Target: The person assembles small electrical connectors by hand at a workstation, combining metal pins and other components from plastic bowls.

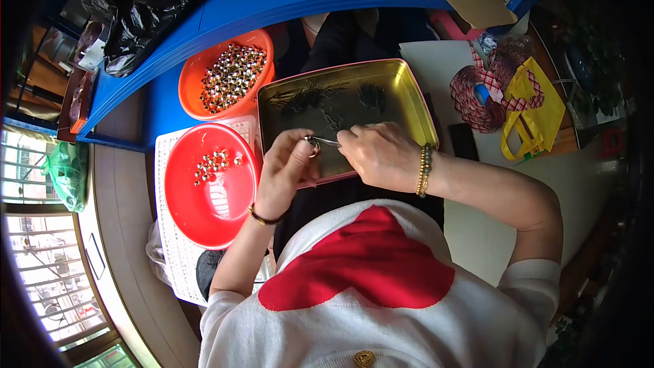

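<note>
My left hand (pixel 281 163) pinches a small shiny metal ball (pixel 313 147) between thumb and forefinger, over the near left part of a gold-coloured tin tray (pixel 417 99). From the right, my right hand (pixel 383 153) is closed on a thin silvery metal tool (pixel 328 141). The tool's far end reaches the ball; whether it goes inside cannot be made out. Beyond my hands, bunches of thin dark strands (pixel 306 97) lie in the tray, with another dark bunch (pixel 371 97) to their right.
Left of the tray, a red bowl (pixel 182 194) on a white perforated crate (pixel 167 245) holds several shiny balls. Behind it, an orange bowl (pixel 191 82) contains many more. A blue table edge (pixel 272 0) crosses the far side. Rolled plaid ribbon (pixel 470 99) and a yellow bag (pixel 545 119) lie right.
</note>
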A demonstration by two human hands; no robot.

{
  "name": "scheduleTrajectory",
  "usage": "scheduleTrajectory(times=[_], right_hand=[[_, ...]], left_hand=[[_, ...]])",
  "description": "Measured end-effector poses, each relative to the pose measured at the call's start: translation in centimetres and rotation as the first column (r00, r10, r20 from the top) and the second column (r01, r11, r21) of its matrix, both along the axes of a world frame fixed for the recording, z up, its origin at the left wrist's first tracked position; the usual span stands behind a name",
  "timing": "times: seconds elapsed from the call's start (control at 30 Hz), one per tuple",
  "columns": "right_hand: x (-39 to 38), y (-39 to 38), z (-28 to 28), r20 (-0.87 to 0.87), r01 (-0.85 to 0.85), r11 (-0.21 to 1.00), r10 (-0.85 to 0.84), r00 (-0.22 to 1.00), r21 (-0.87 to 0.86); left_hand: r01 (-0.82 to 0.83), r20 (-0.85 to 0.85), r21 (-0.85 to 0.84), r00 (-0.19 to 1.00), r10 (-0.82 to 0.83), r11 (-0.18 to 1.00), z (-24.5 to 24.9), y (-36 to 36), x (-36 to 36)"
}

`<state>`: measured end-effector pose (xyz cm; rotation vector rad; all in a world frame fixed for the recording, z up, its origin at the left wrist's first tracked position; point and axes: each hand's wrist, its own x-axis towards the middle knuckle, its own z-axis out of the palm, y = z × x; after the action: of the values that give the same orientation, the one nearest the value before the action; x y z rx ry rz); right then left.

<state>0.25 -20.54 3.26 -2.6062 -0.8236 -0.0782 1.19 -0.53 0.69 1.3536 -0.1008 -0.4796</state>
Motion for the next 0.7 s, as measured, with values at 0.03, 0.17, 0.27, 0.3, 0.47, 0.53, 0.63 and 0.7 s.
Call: scheduleTrajectory(times=[0.03,0.17,0.27,0.3,0.47,0.53,0.63,0.7], right_hand=[[0.0,-0.1,-0.1,0.024,-0.010,1.000,0.010,1.000,0.006],[-0.2,0.2,0.4,0.065,-0.053,0.997,0.056,0.996,-0.060],[-0.1,0.5,0.2,0.036,-0.050,0.997,0.052,0.998,-0.057],[-0.1,0.6,0.2,0.001,-0.041,0.998,0.041,0.999,-0.054],[-0.1,1.3,1.3,-0.244,-0.001,0.997,-0.017,0.970,-0.075],[0.3,1.5,1.8,-0.342,-0.001,0.997,-0.026,0.939,-0.079],[0.4,0.8,0.6,-0.309,0.038,0.986,0.015,0.951,0.164],[-0.1,-0.1,0.8,-0.357,0.119,0.916,0.028,0.934,0.384]], left_hand=[[0.055,-0.137,-0.104,0.988,-0.069,0.993,0.1,0.5,0.4],[0.155,-0.315,-0.408,0.901,-0.298,0.900,-0.4,1.7,1.7],[0.083,-0.296,-0.339,0.936,-0.190,0.937,-0.6,1.2,1.5],[0.088,-0.163,-0.215,0.979,-0.124,0.973,-0.9,1.0,1.4],[-0.211,0.641,0.323,0.766,-0.049,0.923,-1.2,0.2,0.7],[-0.322,0.800,0.378,0.586,-0.131,0.868,-1.1,0.3,0.7],[-0.164,0.437,0.168,0.896,0.076,0.972,-0.7,0.5,0.4],[-0.078,0.102,-0.010,0.992,0.079,0.997,0.1,1.3,0.1]])
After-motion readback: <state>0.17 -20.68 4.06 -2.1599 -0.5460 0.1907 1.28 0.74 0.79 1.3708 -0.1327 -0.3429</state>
